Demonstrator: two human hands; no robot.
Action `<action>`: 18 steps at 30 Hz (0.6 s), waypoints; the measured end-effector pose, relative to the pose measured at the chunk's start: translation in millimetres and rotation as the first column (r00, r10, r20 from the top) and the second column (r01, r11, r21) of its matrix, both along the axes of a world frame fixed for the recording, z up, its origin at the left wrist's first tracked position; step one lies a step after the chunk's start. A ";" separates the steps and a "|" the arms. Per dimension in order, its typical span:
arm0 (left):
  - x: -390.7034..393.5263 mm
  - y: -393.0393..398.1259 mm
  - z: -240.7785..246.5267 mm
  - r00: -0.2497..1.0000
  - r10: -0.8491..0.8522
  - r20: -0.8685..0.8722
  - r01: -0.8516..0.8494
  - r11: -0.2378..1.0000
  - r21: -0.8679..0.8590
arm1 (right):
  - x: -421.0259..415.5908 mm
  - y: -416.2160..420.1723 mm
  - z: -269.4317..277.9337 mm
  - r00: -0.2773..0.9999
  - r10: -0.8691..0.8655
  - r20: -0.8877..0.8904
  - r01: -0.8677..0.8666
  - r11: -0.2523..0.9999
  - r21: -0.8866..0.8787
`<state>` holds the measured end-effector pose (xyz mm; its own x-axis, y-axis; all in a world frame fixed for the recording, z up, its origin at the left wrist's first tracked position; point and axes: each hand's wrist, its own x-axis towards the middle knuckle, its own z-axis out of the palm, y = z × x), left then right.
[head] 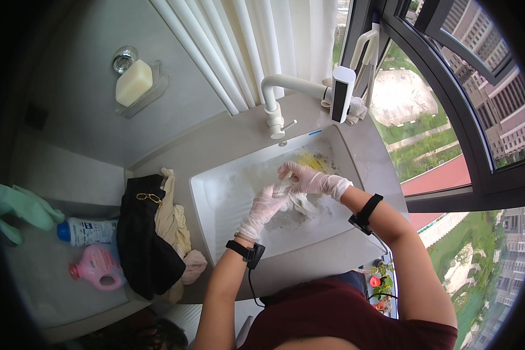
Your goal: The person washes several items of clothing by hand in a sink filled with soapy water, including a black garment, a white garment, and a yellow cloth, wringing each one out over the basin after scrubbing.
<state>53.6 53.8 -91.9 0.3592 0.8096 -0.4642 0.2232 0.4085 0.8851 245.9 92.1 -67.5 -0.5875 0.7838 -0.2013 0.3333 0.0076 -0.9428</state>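
Both my hands wear thin translucent gloves and hold a wet white cloth (304, 204) over the soapy water in a white washbasin (205, 218). My left hand (269, 205) grips the cloth's left part. My right hand (304, 177) pinches it from above on the right. Part of the cloth hangs down to the water. Just beyond my right hand, something yellow (310, 161) lies in the suds. A white faucet (274, 120) rises behind the basin, its long spout turned to the right.
A black garment (146, 236) with a gold chain and beige cloths (173, 218) lie left of the basin. Farther left are a pink bottle (100, 267), a white bottle with blue cap (89, 232) and green rubber gloves (26, 208). A soap bar (134, 83) sits in a wall dish.
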 end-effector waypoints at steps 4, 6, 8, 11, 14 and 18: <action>-6.7 -7.1 44.5 0.967 0.093 0.239 -0.100 0.995 0.015 | 8.3 -10.9 -51.0 0.992 0.074 0.101 -0.080 0.996 0.050; -11.1 -14.7 80.1 0.968 0.126 0.218 -0.138 0.990 0.037 | 4.3 -24.9 -42.2 0.959 0.078 0.272 -0.076 0.997 -0.018; -23.3 -15.4 86.5 0.947 0.149 0.285 -0.193 0.972 0.131 | 0.0 -26.0 -59.8 0.888 0.150 0.435 -0.146 0.988 -0.044; -37.9 -19.4 100.8 0.908 0.211 0.361 -0.288 0.941 0.176 | 11.3 -14.7 -88.2 0.951 -0.043 0.307 0.010 0.994 0.108; -44.4 -25.3 110.3 0.851 0.309 0.425 -0.403 0.903 0.150 | 0.4 12.6 -25.8 0.849 -0.446 -0.284 0.352 0.878 -0.325; -34.3 -31.3 108.8 0.868 0.298 0.397 -0.386 0.908 0.162 | -4.0 38.8 -10.7 0.780 -0.440 -0.445 0.292 0.885 -0.364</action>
